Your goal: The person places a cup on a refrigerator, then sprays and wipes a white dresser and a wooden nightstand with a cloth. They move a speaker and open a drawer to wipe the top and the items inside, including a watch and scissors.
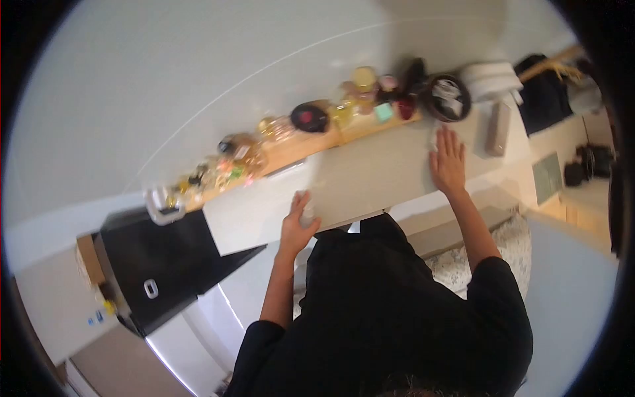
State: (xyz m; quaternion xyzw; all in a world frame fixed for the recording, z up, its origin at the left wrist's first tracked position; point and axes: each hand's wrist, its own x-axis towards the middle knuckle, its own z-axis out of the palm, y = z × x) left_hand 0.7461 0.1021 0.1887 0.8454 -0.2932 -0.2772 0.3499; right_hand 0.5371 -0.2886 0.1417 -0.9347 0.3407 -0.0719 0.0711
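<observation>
My left hand is over the front edge of the white tabletop, its fingers and thumb curved round a small, pale, see-through object that looks like a little bottle; blur hides its details. Flat on the right part of the tabletop lies my right hand, fingers stretched out and holding nothing. Just beyond its fingertips stands a round dark bowl with whitish contents. To its right is a long, pale brownish box.
A wooden shelf strip along the wall carries several perfume bottles and a dark oval item. White folded cloth lies at the back right. A black box stands at the left end.
</observation>
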